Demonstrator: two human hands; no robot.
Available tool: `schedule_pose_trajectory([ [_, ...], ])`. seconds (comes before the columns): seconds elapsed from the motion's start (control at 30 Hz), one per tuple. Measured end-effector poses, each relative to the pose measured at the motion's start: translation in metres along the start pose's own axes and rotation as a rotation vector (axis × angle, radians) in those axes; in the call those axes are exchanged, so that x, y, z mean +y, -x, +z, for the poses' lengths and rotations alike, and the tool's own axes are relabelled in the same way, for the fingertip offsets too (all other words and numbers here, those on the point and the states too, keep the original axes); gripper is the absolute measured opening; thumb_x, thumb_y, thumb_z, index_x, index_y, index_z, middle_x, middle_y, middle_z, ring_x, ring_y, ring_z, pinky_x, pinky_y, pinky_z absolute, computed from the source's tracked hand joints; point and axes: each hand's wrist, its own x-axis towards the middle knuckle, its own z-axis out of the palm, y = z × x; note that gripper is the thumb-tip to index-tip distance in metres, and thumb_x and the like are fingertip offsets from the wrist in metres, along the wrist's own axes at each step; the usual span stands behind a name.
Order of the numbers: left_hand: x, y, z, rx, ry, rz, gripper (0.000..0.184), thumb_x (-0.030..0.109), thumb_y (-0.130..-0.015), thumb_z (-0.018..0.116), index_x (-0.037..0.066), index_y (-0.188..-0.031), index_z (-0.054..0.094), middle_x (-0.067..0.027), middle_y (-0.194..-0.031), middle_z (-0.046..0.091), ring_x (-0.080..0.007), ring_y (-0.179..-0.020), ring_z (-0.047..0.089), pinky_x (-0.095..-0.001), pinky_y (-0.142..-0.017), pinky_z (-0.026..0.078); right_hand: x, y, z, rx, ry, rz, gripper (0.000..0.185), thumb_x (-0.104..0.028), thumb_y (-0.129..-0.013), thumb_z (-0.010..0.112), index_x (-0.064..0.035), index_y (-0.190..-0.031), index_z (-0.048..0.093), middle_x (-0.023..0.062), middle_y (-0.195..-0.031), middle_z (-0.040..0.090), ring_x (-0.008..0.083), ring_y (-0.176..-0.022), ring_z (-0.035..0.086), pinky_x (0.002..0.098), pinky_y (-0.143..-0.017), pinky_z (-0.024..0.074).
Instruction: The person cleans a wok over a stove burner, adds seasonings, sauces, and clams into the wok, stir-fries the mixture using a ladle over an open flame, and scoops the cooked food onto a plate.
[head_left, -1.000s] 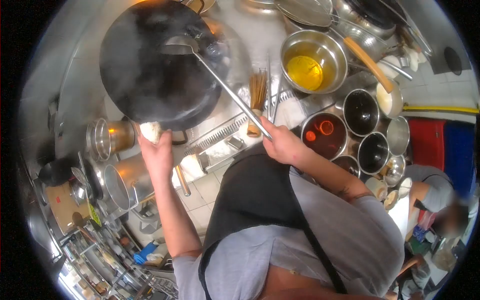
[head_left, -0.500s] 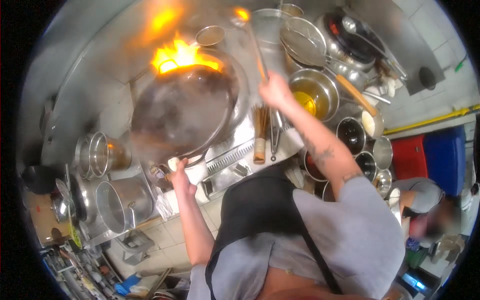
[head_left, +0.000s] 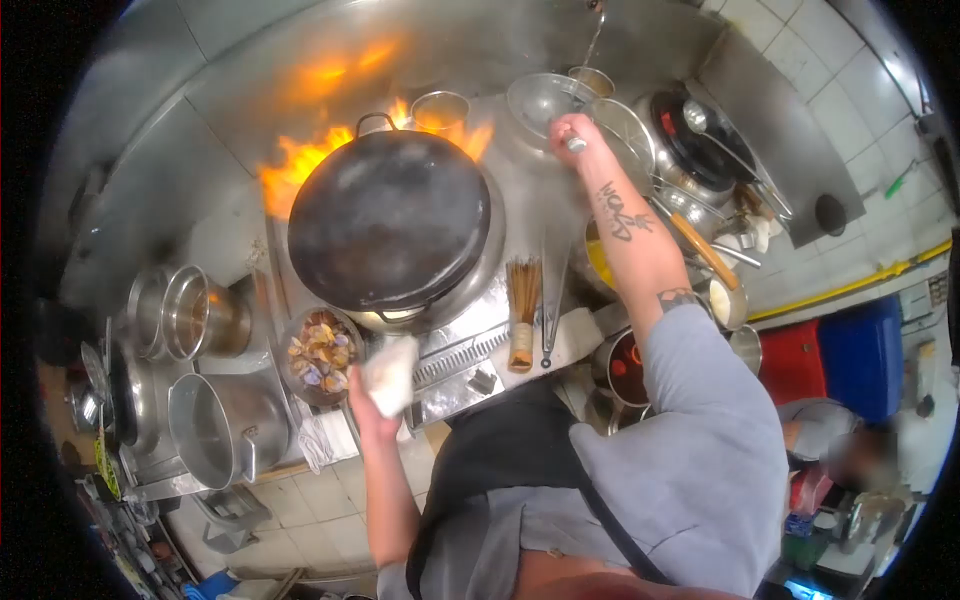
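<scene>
Flames leap behind a wok, upper left; heating looks under way, food outside it in a bowl, centre left. The left hand clutches a cloth; the right hand grips a handle, perhaps a ladle's.

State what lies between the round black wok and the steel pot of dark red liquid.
In the head view: a brown bristle brush, a slim metal tool and a pale cloth.
</scene>
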Motion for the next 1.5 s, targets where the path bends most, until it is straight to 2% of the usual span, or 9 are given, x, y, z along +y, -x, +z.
schedule_pose_trajectory([
  [0.1, 0.001, 0.057, 0.000, -0.170, 0.099, -0.096, 0.060, 0.038, -0.098, 0.048, -0.001, -0.142, 0.041, -0.0208, -0.138, 0.054, -0.0361, -0.122, 0.057, -0.0502, -0.102, 0.049, -0.020, 0.043, 0.030, -0.055, -0.063, 0.074, 0.023, 0.000, -0.088, 0.041, -0.0079, -0.067, 0.038, -0.0010, -0.058, 0.043, 0.0068, -0.042, 0.043, 0.0195, -0.038, 0.0400],
  [0.23, -0.013, 0.060, -0.039, -0.027, 0.116, -0.056, 0.055, 0.028, -0.097, 0.048, -0.002, -0.142, 0.040, -0.0211, -0.139, 0.053, -0.0372, -0.125, 0.054, -0.0511, -0.106, 0.045, -0.025, 0.110, 0.064, -0.023, -0.015, 0.100, 0.017, 0.002, -0.089, 0.043, -0.0036, -0.073, 0.042, -0.0027, -0.059, 0.043, 0.0047, -0.043, 0.041, 0.0183, -0.038, 0.0394],
  [0.3, -0.017, 0.053, -0.051, 0.039, 0.068, -0.061, 0.052, 0.023, -0.097, 0.048, -0.002, -0.142, 0.041, -0.0206, -0.138, 0.054, -0.0367, -0.124, 0.055, -0.0502, -0.107, 0.044, -0.020, 0.140, 0.067, -0.086, -0.014, 0.101, 0.009, 0.001, -0.092, 0.045, 0.0089, -0.094, 0.044, -0.0004, -0.066, 0.047, 0.0055, -0.044, 0.043, 0.0181, -0.038, 0.0402],
  [0.5, -0.015, 0.026, 0.002, 0.196, -0.134, -0.060, 0.044, 0.018, -0.095, 0.054, -0.003, -0.133, 0.049, -0.0192, -0.123, 0.063, -0.0320, -0.108, 0.066, -0.0430, -0.091, 0.056, 0.013, 0.221, 0.044, -0.304, -0.115, 0.214, 0.038, -0.005, -0.098, 0.039, 0.0212, -0.126, 0.034, 0.0025, -0.073, 0.048, 0.0050, -0.047, 0.046, 0.0197, -0.037, 0.0402],
  [0.77, 0.000, -0.006, 0.075, 0.157, -0.241, -0.004, 0.046, 0.036, -0.103, 0.044, 0.000, -0.131, 0.047, -0.0164, -0.119, 0.063, -0.0283, -0.110, 0.064, -0.0440, -0.095, 0.052, 0.077, 0.338, 0.015, -0.098, 0.073, 0.309, 0.042, -0.003, -0.096, 0.040, 0.0054, -0.138, 0.036, -0.0008, -0.068, 0.045, 0.0052, -0.043, 0.045, 0.0206, -0.033, 0.0406],
  [0.97, -0.003, -0.042, 0.112, 0.226, -0.345, 0.025, 0.041, 0.031, -0.101, 0.052, -0.002, -0.125, 0.049, -0.0168, -0.115, 0.063, -0.0295, -0.103, 0.066, -0.0443, -0.089, 0.054, 0.096, 0.405, 0.039, -0.006, 0.814, 0.311, 0.048, 0.000, -0.091, 0.045, 0.0015, -0.139, 0.041, -0.0012, -0.064, 0.046, 0.0048, -0.037, 0.041, 0.0200, -0.030, 0.0363],
  [1.23, -0.032, -0.064, 0.112, 0.264, -0.370, 0.051, 0.033, 0.012, -0.095, 0.056, -0.008, -0.120, 0.048, -0.0209, -0.102, 0.066, -0.0350, -0.085, 0.070, -0.0477, -0.071, 0.062, 0.132, 0.376, 0.036, -0.188, 0.743, 0.408, 0.041, 0.001, -0.090, 0.051, 0.0030, -0.131, 0.047, 0.0010, -0.065, 0.050, 0.0050, -0.037, 0.043, 0.0199, -0.030, 0.0355],
  [1.33, -0.033, -0.068, 0.104, 0.230, -0.324, 0.017, 0.034, 0.013, -0.093, 0.060, -0.005, -0.120, 0.050, -0.0192, -0.102, 0.065, -0.0327, -0.086, 0.070, -0.0459, -0.074, 0.060, 0.151, 0.321, 0.028, -0.209, 0.734, 0.181, 0.005, -0.004, -0.093, 0.054, -0.0004, -0.097, 0.055, 0.0013, -0.063, 0.053, 0.0070, -0.037, 0.043, 0.0208, -0.030, 0.0334],
  [1.5, -0.025, -0.030, 0.079, 0.087, -0.290, -0.045, 0.040, 0.028, -0.096, 0.058, 0.000, -0.123, 0.052, -0.0174, -0.107, 0.067, -0.0295, -0.093, 0.069, -0.0447, -0.081, 0.059, 0.123, 0.232, 0.070, 0.116, 1.133, -0.269, 0.003, -0.003, -0.088, 0.056, -0.0029, -0.085, 0.054, 0.0025, -0.063, 0.053, 0.0090, -0.044, 0.048, 0.0268, -0.037, 0.0406],
])
